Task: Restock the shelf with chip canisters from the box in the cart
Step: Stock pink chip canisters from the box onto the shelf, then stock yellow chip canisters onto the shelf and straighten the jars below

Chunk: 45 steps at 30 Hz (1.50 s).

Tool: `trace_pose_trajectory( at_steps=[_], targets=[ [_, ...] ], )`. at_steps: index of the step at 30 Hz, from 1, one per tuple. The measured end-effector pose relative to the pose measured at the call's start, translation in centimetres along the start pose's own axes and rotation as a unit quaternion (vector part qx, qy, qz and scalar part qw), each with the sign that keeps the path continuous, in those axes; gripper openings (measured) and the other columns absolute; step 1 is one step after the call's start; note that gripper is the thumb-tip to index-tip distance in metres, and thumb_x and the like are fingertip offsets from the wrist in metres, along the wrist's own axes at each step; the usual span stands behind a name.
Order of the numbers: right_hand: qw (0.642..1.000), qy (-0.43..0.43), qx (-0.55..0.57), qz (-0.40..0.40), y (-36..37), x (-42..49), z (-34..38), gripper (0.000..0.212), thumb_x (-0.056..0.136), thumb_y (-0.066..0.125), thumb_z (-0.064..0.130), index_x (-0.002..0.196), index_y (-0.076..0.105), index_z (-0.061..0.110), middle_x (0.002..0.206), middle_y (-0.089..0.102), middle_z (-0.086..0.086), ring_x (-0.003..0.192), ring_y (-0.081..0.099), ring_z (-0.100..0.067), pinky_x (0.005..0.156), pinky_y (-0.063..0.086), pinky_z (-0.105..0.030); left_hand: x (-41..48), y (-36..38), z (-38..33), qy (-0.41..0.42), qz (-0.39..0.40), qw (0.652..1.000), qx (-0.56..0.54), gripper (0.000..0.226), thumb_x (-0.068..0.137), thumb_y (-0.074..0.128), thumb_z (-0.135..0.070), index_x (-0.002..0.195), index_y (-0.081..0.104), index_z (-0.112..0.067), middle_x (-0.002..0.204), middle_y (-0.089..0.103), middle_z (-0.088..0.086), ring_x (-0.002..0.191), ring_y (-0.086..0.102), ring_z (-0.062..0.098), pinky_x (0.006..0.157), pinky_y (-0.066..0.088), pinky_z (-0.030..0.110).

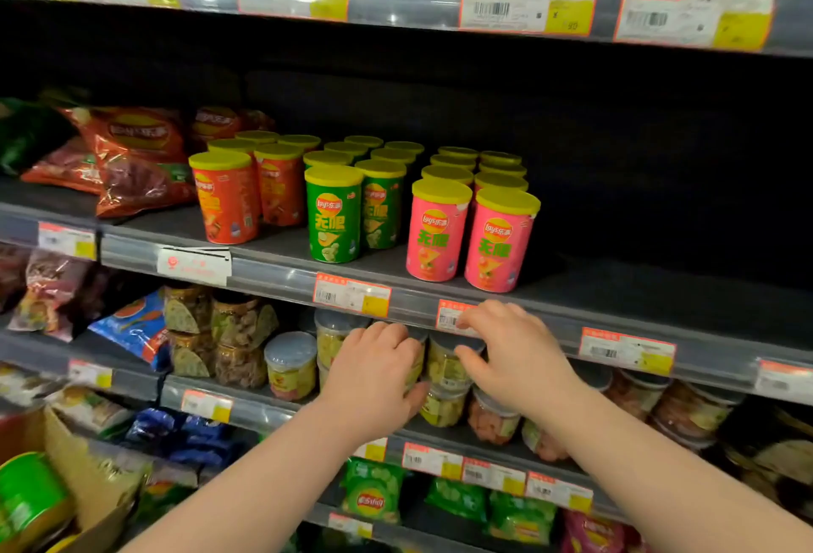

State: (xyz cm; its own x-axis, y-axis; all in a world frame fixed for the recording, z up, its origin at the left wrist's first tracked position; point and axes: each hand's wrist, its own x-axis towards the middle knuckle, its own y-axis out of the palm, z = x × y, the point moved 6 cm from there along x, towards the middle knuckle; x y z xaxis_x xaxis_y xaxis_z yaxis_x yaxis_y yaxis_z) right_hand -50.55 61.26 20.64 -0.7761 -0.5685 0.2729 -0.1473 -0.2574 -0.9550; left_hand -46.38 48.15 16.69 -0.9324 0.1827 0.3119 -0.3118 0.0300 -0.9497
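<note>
Yellow-lidded chip canisters stand in rows on the middle shelf [281, 262]: orange canisters [226, 200] on the left, green canisters [334, 222] in the centre, pink canisters [499, 240] on the right. My left hand [374, 372] and my right hand [510, 354] hover just below that shelf's front rail, in front of clear tubs. Both have loosely curled fingers and I see nothing held in either. The right fingertips touch a price label [453, 315]. At the bottom left, a cardboard box [75, 455] holds a green canister [26, 495].
Red chip bags [132, 156] lie left of the canisters. Right of the pink rows the middle shelf is dark and bare [660, 271]. Clear snack tubs [290, 367] fill the shelf below, and small green bags [374, 491] sit lower still.
</note>
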Motion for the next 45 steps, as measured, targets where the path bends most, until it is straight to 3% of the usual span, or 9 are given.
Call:
trace_pose_trajectory(
  at_steps=[4, 6, 16, 21, 27, 34, 45],
  targets=[
    [0.995, -0.045, -0.017, 0.084, 3.4, -1.2, 1.1, 0.033, 0.091, 0.046, 0.039, 0.12, 0.052, 0.024, 0.123, 0.052, 0.002, 0.118, 0.047, -0.022, 0.095, 0.041, -0.033, -1.4, 1.0, -0.1, -0.037, 0.048, 0.998, 0.014, 0.043, 0.087, 0.045, -0.048, 0.114, 0.057, -0.016, 0.114, 0.055, 0.002, 0.109, 0.052, 0.025, 0.088, 0.04, 0.035],
    [0.992, -0.057, -0.029, 0.111, 4.8, -1.5, 1.4, 0.032, 0.091, 0.046, 0.039, 0.118, 0.051, 0.023, 0.121, 0.053, 0.001, 0.116, 0.048, -0.023, 0.093, 0.042, -0.033, -2.3, 1.6, 0.1, -0.058, 0.056, 0.997, 0.016, 0.042, 0.09, 0.046, -0.047, 0.117, 0.053, -0.017, 0.118, 0.052, 0.002, 0.114, 0.048, 0.024, 0.09, 0.037, 0.033],
    [0.97, -0.135, -0.009, 0.2, 11.1, -2.9, 5.2, 0.032, 0.091, 0.047, 0.039, 0.117, 0.051, 0.02, 0.119, 0.053, -0.003, 0.114, 0.05, -0.026, 0.089, 0.041, -0.035, -9.4, 4.5, 1.9, -0.162, 0.163, 0.973, 0.024, 0.041, 0.09, 0.045, -0.048, 0.114, 0.053, -0.016, 0.114, 0.053, 0.003, 0.11, 0.05, 0.024, 0.087, 0.04, 0.034],
    [0.956, -0.169, 0.001, 0.241, 14.0, -3.7, 8.7, 0.041, 0.09, 0.049, 0.04, 0.128, 0.05, 0.024, 0.13, 0.052, -0.002, 0.12, 0.048, -0.026, 0.093, 0.042, -0.035, -14.0, 5.6, 3.5, -0.215, 0.224, 0.95, 0.036, 0.044, 0.09, 0.044, -0.048, 0.12, 0.052, -0.016, 0.119, 0.052, 0.006, 0.112, 0.049, 0.027, 0.09, 0.04, 0.038],
    [0.939, -0.199, -0.005, 0.281, 17.1, -4.6, 13.6, 0.04, 0.09, 0.049, 0.043, 0.124, 0.052, 0.024, 0.126, 0.054, -0.003, 0.118, 0.05, -0.027, 0.094, 0.044, -0.036, -20.1, 6.5, 6.4, -0.27, 0.249, 0.93, 0.029, 0.045, 0.087, 0.045, -0.049, 0.117, 0.054, -0.016, 0.115, 0.054, 0.005, 0.109, 0.052, 0.028, 0.087, 0.043, 0.037],
    [0.922, -0.22, -0.017, 0.319, 19.5, -5.5, 22.0, 0.033, 0.091, 0.048, 0.038, 0.117, 0.054, 0.019, 0.119, 0.054, -0.006, 0.113, 0.05, -0.03, 0.088, 0.042, -0.037, -27.9, 6.0, 10.8, -0.311, 0.279, 0.909, 0.008, 0.042, 0.089, 0.045, -0.046, 0.115, 0.053, -0.015, 0.116, 0.053, 0.007, 0.112, 0.051, 0.029, 0.088, 0.042, 0.037],
    [0.893, -0.282, -0.031, 0.35, 23.8, -6.2, 40.3, 0.041, 0.092, 0.046, 0.042, 0.128, 0.049, 0.022, 0.128, 0.053, -0.004, 0.118, 0.05, -0.028, 0.094, 0.042, -0.039, -43.2, 4.1, 21.4, -0.392, 0.293, 0.872, -0.015, 0.044, 0.087, 0.046, -0.049, 0.118, 0.053, -0.017, 0.12, 0.053, 0.007, 0.114, 0.05, 0.028, 0.093, 0.04, 0.039]
  ],
)
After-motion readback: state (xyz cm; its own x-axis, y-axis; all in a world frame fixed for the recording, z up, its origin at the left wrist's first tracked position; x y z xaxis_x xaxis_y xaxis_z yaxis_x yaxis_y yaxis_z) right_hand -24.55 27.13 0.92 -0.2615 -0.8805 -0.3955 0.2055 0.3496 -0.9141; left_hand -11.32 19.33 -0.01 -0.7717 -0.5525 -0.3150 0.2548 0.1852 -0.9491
